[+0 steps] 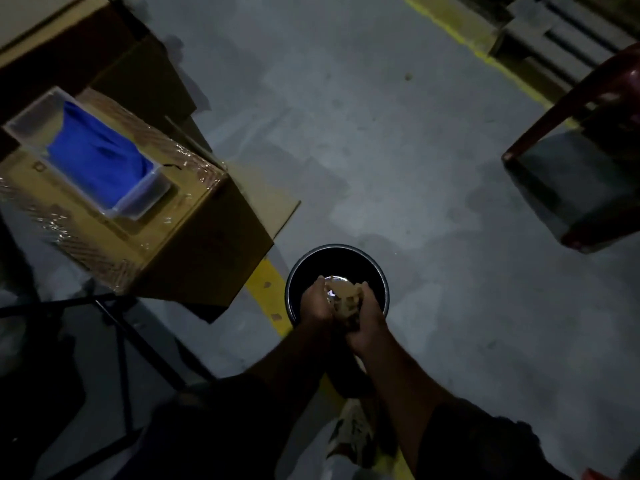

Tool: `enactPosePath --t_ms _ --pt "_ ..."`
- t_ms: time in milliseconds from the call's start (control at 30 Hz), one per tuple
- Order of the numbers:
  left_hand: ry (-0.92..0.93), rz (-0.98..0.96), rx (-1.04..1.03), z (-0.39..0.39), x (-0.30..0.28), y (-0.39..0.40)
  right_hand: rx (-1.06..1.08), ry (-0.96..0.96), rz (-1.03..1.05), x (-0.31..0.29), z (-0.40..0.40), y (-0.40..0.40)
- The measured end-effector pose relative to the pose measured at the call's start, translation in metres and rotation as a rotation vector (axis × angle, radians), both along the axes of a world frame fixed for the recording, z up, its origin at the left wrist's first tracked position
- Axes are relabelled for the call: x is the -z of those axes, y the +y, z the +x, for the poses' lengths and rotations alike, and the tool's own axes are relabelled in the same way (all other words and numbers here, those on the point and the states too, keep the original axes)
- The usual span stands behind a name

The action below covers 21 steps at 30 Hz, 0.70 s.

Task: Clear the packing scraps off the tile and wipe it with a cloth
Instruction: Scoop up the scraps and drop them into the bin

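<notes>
**Scraps Go Over the Bin**

Both hands hold a bunch of tan packing scraps [346,299] right above a round black bin [337,251] at about 6 o'clock. The left hand [317,303] curls around one side of the bunch and the right hand [367,327] curls around the other, likely so no bits fall on the floor [381,133].

The blue cloth [97,157] waits in a clear tray [31,116] on a cardboard box [194,244] at 10 o'clock, near enough to grab for wiping.

The tile cannot be seen here. A dark red chair [568,109] stands at 2 o'clock.
</notes>
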<state>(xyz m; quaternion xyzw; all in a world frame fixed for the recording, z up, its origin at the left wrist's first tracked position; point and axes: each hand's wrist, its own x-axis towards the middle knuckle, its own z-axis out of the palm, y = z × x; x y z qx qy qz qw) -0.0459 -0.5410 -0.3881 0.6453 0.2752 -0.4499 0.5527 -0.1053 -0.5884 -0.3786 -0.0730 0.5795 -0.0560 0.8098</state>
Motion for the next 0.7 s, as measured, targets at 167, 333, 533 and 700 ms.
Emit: enactPosePath --t_ms 167,333,533,700 --pt "-0.019 -0.008 0.014 -0.004 0.003 0.005 -0.051 0.048 -0.056 0.014 -0.001 -0.002" --pt "-0.079 -0.04 -0.021 -0.01 -0.045 0.007 -0.112 0.078 -0.151 -0.022 0.001 0.004" --pt "-0.288 -0.034 0.141 -0.023 -0.161 0.014 -0.373 0.125 -0.504 -0.141 0.008 0.022" --pt "-0.401 -0.092 0.07 -0.023 -0.271 0.042 -0.511 0.046 -0.806 -0.259 0.01 0.049"
